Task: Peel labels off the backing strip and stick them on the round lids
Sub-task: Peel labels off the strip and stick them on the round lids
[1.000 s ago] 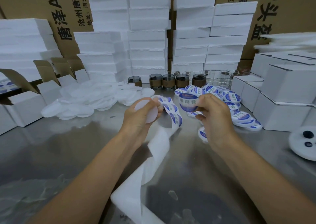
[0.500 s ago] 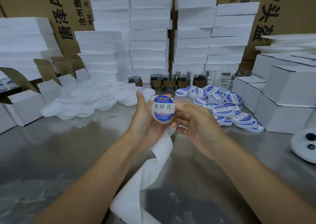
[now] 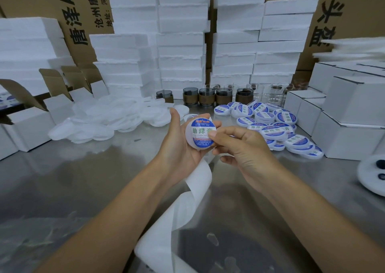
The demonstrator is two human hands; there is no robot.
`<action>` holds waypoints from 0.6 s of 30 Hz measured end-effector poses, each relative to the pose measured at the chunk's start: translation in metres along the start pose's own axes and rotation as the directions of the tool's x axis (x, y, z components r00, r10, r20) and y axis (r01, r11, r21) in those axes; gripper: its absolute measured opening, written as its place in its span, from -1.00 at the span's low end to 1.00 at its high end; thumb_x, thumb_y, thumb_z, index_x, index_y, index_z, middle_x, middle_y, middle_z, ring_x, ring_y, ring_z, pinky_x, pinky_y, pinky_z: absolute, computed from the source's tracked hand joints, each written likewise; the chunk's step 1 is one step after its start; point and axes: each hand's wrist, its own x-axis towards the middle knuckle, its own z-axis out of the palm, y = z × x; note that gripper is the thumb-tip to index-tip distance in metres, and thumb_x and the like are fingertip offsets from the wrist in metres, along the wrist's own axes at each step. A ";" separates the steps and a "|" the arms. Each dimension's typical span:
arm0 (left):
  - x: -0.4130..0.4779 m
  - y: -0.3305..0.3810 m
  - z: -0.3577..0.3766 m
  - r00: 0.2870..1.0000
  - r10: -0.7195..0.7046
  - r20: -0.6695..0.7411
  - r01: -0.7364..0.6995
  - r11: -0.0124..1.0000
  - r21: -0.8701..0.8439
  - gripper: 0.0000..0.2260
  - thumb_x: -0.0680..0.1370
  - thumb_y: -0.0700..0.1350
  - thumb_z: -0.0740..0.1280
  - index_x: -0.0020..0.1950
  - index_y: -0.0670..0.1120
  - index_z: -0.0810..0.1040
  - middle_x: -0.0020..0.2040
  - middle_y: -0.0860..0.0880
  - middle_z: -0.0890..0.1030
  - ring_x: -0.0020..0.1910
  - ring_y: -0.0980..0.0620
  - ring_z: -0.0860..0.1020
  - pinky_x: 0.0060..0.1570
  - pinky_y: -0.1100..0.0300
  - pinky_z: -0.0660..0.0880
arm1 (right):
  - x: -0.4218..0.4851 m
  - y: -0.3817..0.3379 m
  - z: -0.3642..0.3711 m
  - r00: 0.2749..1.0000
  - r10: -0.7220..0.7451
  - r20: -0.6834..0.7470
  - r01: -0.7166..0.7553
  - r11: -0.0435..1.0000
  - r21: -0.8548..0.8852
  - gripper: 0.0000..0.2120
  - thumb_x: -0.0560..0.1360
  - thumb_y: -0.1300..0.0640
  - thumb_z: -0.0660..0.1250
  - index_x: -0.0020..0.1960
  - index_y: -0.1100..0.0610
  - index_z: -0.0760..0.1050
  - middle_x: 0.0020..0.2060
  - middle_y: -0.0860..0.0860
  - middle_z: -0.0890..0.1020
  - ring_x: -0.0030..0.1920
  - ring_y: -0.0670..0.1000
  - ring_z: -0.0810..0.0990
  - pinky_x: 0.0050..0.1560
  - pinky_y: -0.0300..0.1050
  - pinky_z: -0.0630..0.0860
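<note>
My left hand holds a round white lid upright by its rim, face toward me. A blue, white and green label lies on the lid's face. My right hand presses its thumb on the label's right side, fingers curled below the lid. The white backing strip hangs from under my left hand and curls down over the steel table toward me. A heap of bare white lids lies at the left. Labelled lids are piled at the right.
White foam blocks and brown cartons are stacked at the back. Several small glass jars stand in a row before them. Open white boxes sit left, closed white boxes right. A white disc with dark knobs lies at the right edge.
A second ago my right hand held a peeled label beside the bare lid. The label now lies on the lid, and my right thumb has moved onto it.
</note>
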 end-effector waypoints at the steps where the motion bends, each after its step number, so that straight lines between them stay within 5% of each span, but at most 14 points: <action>1: 0.000 0.000 0.000 1.000 -0.001 0.002 0.001 1.000 -0.003 -0.35 0.54 0.33 -0.10 0.07 -0.16 0.53 -0.13 -0.16 0.69 -0.15 -0.07 0.67 -0.17 0.15 0.62 | 0.000 0.000 0.000 1.000 0.007 -0.006 -0.007 1.000 0.000 -0.88 0.38 0.14 0.45 -0.31 0.07 0.58 -0.44 -0.03 0.64 -0.46 -0.14 0.57 -0.40 -0.34 0.47; 14: -0.003 0.000 0.002 0.998 -0.001 0.060 -0.003 0.997 0.072 -0.39 0.51 0.32 -0.06 0.12 -0.12 0.50 -0.12 -0.09 0.69 -0.12 -0.02 0.68 -0.06 0.16 0.60 | 0.001 0.002 -0.001 0.997 0.027 -0.067 -0.030 0.999 -0.038 -0.91 0.37 0.10 0.48 -0.29 0.06 0.61 -0.44 -0.04 0.66 -0.47 -0.15 0.58 -0.46 -0.41 0.43; 18: -0.005 0.000 0.005 0.997 0.015 0.077 -0.022 0.995 0.099 -0.43 0.39 0.30 0.11 0.11 -0.12 0.51 -0.08 -0.10 0.69 -0.08 -0.02 0.67 0.01 0.15 0.58 | 0.001 0.002 -0.001 0.996 0.044 -0.073 -0.047 0.998 -0.045 -0.92 0.36 0.08 0.48 -0.26 0.06 0.61 -0.41 -0.05 0.66 -0.45 -0.16 0.58 -0.41 -0.35 0.45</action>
